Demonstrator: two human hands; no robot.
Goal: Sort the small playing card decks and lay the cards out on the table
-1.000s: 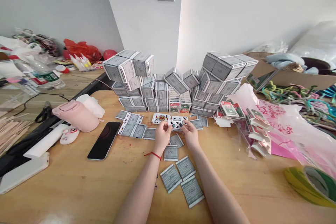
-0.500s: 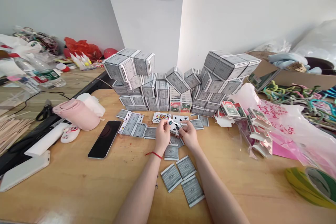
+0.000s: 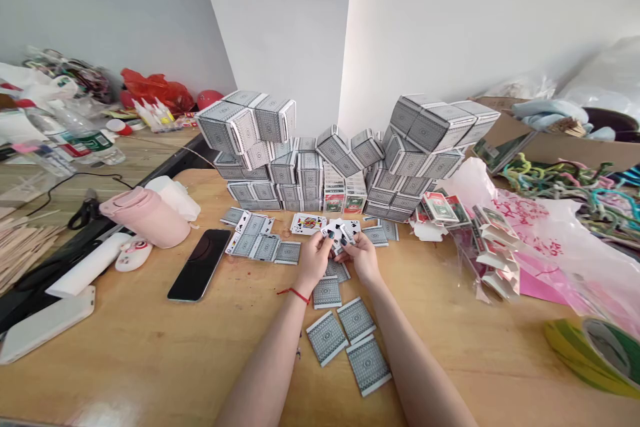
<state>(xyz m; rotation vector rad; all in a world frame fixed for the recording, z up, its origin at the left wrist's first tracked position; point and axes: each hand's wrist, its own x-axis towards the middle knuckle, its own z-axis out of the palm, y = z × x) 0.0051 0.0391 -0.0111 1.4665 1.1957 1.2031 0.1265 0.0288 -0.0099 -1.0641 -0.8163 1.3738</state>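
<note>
My left hand (image 3: 315,259), with a red string bracelet at its wrist, pinches playing cards (image 3: 332,229) that are face up. My right hand (image 3: 365,258) closes on a playing card (image 3: 349,231) beside them, its face turned up and slightly tilted. The two hands almost meet, and the exact number of cards is unclear. Behind them lie a face card (image 3: 309,223) and other face-up cards. Beneath and in front of my hands, several grey-backed squares folded from cards (image 3: 327,339) rest on the table. More folded card pieces (image 3: 265,247) lie to the left.
A stacked structure of grey card blocks (image 3: 415,123) stands at the back. On the left are a black phone (image 3: 200,265), a pink tumbler (image 3: 146,215) and a white mouse (image 3: 134,255). Card boxes (image 3: 493,233), a plastic bag (image 3: 545,213) and a tape roll (image 3: 595,357) sit on the right.
My hands have come slightly down. The cards between them are now spread more, with a card in the right hand turned up at an angle.
</note>
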